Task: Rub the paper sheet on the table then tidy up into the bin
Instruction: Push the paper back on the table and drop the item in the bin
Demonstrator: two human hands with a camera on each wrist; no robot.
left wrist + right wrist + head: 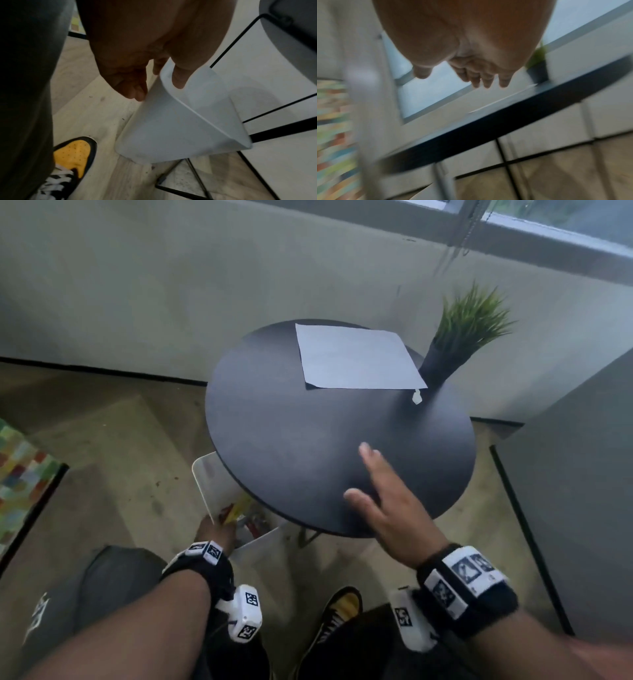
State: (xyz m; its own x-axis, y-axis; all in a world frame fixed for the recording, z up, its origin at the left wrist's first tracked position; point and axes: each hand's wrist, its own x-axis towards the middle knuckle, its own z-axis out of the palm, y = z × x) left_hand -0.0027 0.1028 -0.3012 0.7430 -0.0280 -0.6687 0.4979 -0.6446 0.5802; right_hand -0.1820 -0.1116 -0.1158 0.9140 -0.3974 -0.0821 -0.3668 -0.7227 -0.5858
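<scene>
A white paper sheet (356,358) lies flat on the far half of the round black table (308,440). A small white eraser (416,397) sits just off the sheet's near right corner. My right hand (373,494) hovers over the table's near edge, fingers straight and spread, holding nothing; in the right wrist view the right hand (471,75) is blurred above the table (488,129). My left hand (214,530) reaches down and grips the rim of the white bin (212,484) beside the table. In the left wrist view the left hand (159,81) pinches the bin (171,128) wall with the thumb inside.
A potted grass plant (459,337) stands at the table's far right edge. The bin holds some coloured litter (246,515). A grey cabinet (582,491) is on the right, a colourful rug (24,474) on the left. My yellow and black shoe (73,155) is near the bin.
</scene>
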